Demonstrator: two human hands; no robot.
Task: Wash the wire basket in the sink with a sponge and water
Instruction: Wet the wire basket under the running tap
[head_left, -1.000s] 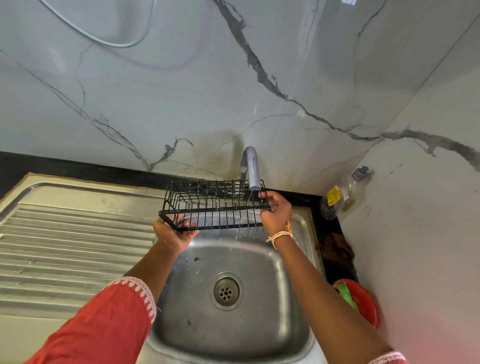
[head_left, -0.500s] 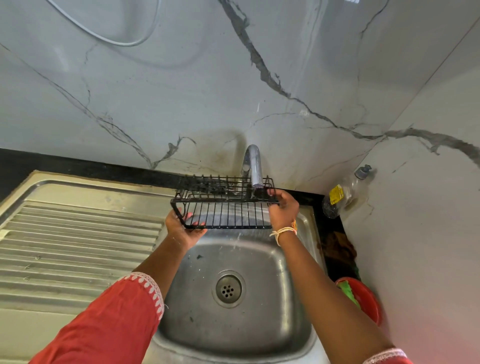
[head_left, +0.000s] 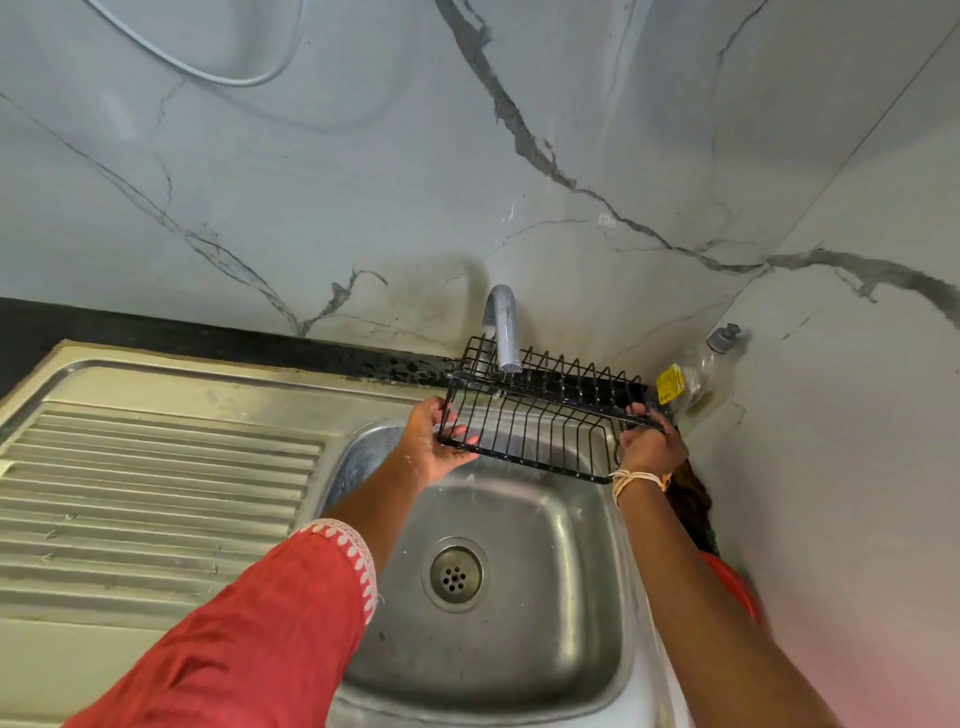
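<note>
Both hands grasp the black wire basket (head_left: 545, 415), left hand (head_left: 431, 449) and right hand (head_left: 649, 447) at its ends; long axis left-right, tilted under the faucet (head_left: 503, 332).

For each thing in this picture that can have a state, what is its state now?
wire basket: held up over the sink, tilted, under the spout
left hand: grips the basket's left end
right hand: grips the basket's right end
tap: flow too unclear to tell
sink: wet, drain open, nothing lying in it
bottle: leaning in the corner, cap on
</note>
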